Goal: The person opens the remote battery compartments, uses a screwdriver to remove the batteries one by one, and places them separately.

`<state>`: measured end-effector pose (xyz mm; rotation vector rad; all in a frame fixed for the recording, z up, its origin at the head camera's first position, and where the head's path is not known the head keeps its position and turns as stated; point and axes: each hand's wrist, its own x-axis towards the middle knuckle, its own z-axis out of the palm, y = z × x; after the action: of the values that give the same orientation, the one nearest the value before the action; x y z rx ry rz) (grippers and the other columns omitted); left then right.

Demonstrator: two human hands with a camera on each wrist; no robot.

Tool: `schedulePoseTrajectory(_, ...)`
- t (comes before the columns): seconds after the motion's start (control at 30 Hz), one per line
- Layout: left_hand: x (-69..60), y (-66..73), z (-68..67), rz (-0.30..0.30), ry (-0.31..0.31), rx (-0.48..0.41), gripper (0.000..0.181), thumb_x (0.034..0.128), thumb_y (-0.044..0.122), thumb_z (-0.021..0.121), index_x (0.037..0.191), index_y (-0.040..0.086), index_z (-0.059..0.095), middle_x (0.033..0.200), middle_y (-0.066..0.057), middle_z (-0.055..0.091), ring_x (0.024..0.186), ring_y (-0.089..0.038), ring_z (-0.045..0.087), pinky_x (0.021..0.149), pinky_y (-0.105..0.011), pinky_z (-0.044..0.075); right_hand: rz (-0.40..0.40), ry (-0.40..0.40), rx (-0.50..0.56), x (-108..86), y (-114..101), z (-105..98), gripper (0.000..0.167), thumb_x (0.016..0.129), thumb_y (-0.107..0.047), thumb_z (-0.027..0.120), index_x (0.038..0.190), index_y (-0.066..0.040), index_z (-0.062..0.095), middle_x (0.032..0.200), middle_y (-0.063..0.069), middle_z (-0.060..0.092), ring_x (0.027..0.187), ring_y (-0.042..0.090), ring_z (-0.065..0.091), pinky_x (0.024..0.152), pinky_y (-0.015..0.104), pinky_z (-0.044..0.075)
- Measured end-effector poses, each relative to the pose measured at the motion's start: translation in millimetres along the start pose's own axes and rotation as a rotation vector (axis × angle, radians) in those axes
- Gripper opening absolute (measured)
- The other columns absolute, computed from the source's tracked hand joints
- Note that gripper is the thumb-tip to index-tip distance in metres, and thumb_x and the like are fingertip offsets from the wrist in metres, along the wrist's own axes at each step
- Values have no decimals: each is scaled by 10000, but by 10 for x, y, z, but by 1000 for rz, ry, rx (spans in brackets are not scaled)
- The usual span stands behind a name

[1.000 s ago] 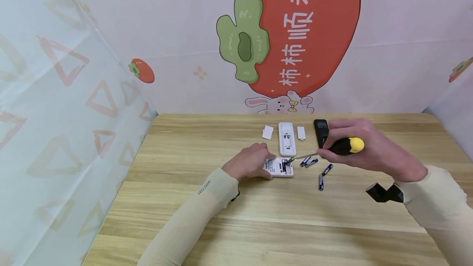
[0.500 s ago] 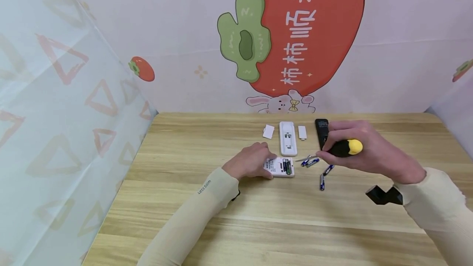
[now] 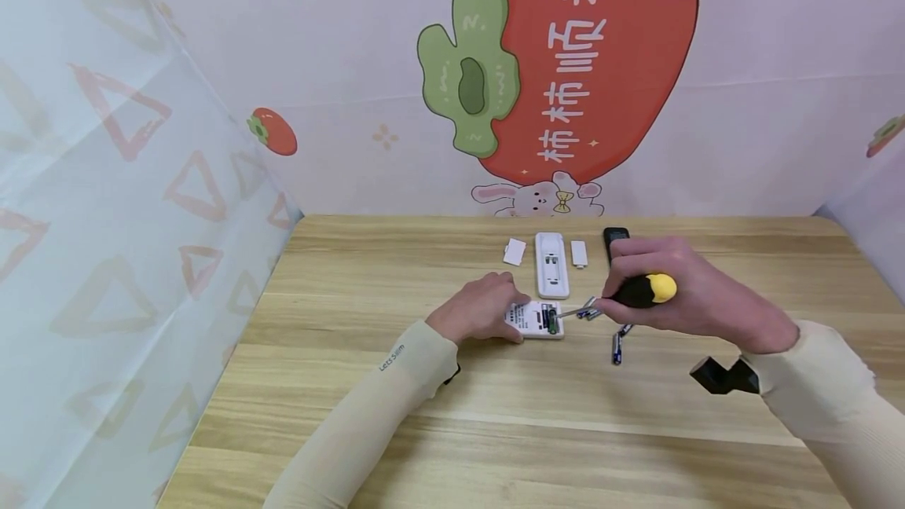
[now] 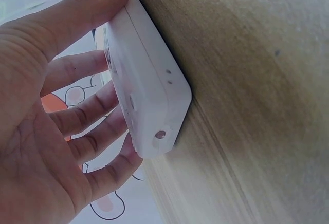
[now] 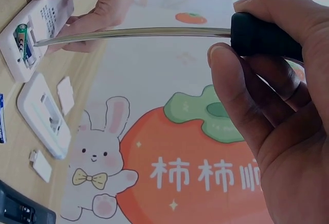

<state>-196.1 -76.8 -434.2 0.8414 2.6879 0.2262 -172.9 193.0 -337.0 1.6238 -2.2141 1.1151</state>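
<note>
My left hand (image 3: 482, 307) grips one end of a white remote control (image 3: 530, 325), thumb and fingers on opposite sides, as the left wrist view also shows. The remote lies on the table with its battery compartment uncovered. A green battery (image 5: 21, 40) sits in that compartment, with a blue one (image 5: 29, 54) beside it partly hidden. My right hand (image 3: 689, 297) holds a screwdriver (image 3: 639, 291) by its black and yellow handle. Its long metal shaft (image 5: 154, 32) points left, and the tip reaches the compartment beside the green battery; whether it touches the battery I cannot tell.
Behind stands a second white remote (image 3: 552, 273), its battery bay uncovered, between two white covers (image 3: 514, 252). A black remote (image 3: 617, 239) lies partly behind my right hand. Several loose blue batteries (image 3: 617, 349) lie near the screwdriver. A printed cloth (image 3: 353, 85) hangs behind the wooden table (image 3: 530, 430).
The screwdriver tip, first at the green battery's far end, drew back to the right, then came left to the compartment again. The green battery swung down into the compartment. My left hand stayed put.
</note>
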Motion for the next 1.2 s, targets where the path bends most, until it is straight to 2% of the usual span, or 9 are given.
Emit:
schedulePoseTrajectory(0.2, -6, -2, -5, 9, -2, 1, 657, 829, 416, 845, 1394, 152, 641, 1080, -2, 583, 923, -156, 488, 740, -251, 426, 56, -43, 12, -2, -10, 28, 94, 889, -301, 806, 882, -272, 716, 879, -174, 608, 741, 13, 592, 674, 156, 504)
schedulePoseTrajectory(0.33, -6, -3, -6, 12, -5, 9, 654, 831, 417, 843, 1395, 155, 641, 1075, -2, 582, 920, -157, 489, 737, -252, 424, 64, -54, 22, 15, -29, 44, 235, 811, -141, 876, 880, -290, 706, 888, -167, 619, 748, 21, 604, 696, 170, 509)
schedulePoseTrajectory(0.6, 4, 3, 3, -1, -5, -1, 659, 828, 422, 843, 1398, 162, 638, 1071, 6, 570, 933, -155, 484, 748, -251, 424, 125, -78, 5, 30, -40, 62, 362, 753, -66, 900, 872, -334, 686, 901, -218, 607, 784, -5, 611, 720, 193, 535)
schedulePoseTrajectory(0.87, 9, 0, 19, -9, -2, -7, 658, 825, 418, 848, 1397, 168, 640, 1058, 9, 567, 924, -154, 488, 741, -251, 423, 117, -68, -23, 11, -27, 82, 354, 745, -79, 911, 878, -325, 693, 899, -190, 598, 806, 34, 599, 734, 203, 525)
schedulePoseTrajectory(1.2, 7, 0, 15, -7, 5, -13, 675, 814, 420, 854, 1398, 161, 637, 1077, 2, 578, 929, -156, 493, 749, -250, 429, 115, -20, 10, 3, 23, 86, 384, 723, -12, 904, 887, -294, 701, 887, -152, 613, 757, 44, 604, 678, 184, 533)
